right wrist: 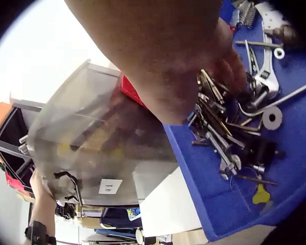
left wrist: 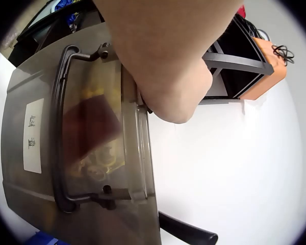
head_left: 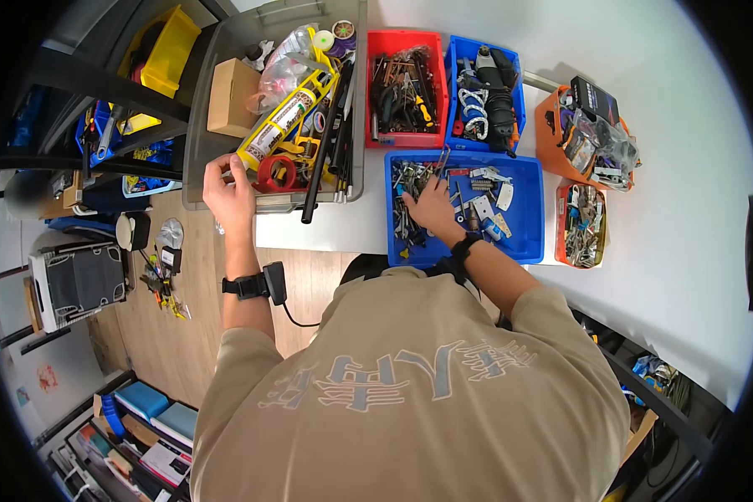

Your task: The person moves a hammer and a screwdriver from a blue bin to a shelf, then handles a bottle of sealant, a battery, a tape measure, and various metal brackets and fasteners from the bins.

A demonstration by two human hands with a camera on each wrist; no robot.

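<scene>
My right hand [head_left: 431, 207] reaches down into a shallow blue bin [head_left: 523, 238] of mixed hardware. Its fingers spread over a heap of metal tools and fittings [right wrist: 214, 138] at the bin's left side; the wrist hides part of them in the right wrist view. An adjustable wrench [right wrist: 266, 76], a washer [right wrist: 272, 118] and a yellow-headed key [right wrist: 261, 194] lie close by. At the front left corner of a grey translucent storage box [right wrist: 99, 153], my left hand [head_left: 228, 194] rests by the rim, fingers loosely bent. The left wrist view hides those fingers behind the wrist.
Inside the storage box are a yellow-and-white tube [head_left: 280, 125], a cardboard carton [head_left: 233, 96], red tape [head_left: 274, 174] and black rods [head_left: 326, 151] jutting over the front. A red bin [head_left: 406, 138], another blue bin [head_left: 519, 105] and orange bins [head_left: 552, 134] stand behind and right.
</scene>
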